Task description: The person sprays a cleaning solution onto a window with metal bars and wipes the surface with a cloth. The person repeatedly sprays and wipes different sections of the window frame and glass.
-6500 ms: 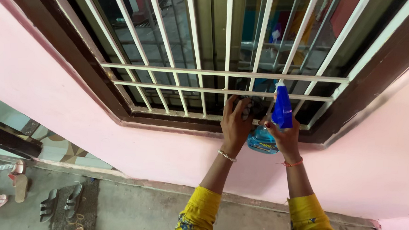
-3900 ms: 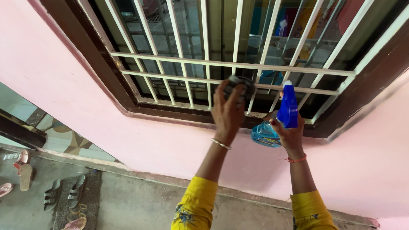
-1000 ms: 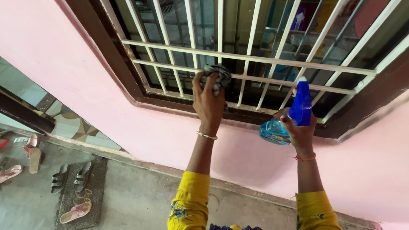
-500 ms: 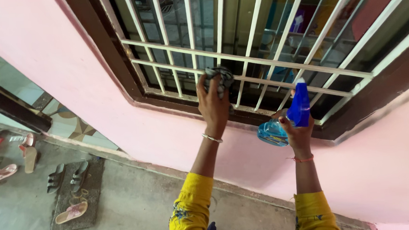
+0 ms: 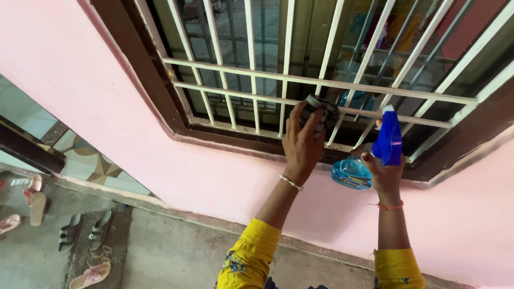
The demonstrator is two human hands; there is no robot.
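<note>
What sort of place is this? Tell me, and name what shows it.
Probably the outside of a home, by its entrance. A barred window sits in a pink wall, sandals lie on the concrete floor, and the left hand presses a cloth to the bars.

White window bars (image 5: 254, 113) block reach to the glass; only narrow gaps pass.

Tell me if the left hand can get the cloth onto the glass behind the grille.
Probably yes. The left hand already presses the cloth against the grille, and the gaps between bars look wide enough for fingers and cloth, though hardly the whole hand.
</note>
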